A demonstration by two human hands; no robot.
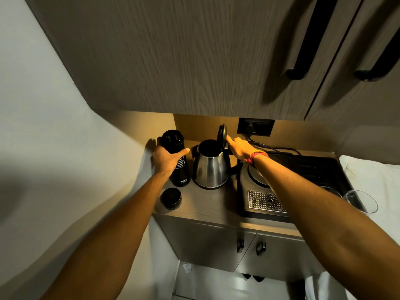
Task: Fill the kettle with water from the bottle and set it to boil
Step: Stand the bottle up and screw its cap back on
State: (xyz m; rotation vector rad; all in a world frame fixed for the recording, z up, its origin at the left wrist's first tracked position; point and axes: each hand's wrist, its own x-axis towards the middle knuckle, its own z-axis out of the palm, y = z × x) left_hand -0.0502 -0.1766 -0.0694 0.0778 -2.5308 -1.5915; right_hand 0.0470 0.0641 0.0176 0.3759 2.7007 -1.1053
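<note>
A steel kettle stands on the counter, off its base, with its black lid tipped up and the mouth open. My right hand rests at the top of the kettle's handle, fingertips touching the raised lid. A black bottle with white lettering stands upright just left of the kettle, uncapped. My left hand is wrapped around its middle. The bottle's black cap lies on the counter in front of the bottle.
A black tray to the right carries the round kettle base and a perforated drip grate. A cord runs to the wall socket. Two glasses stand at the right. A wall cabinet hangs low overhead.
</note>
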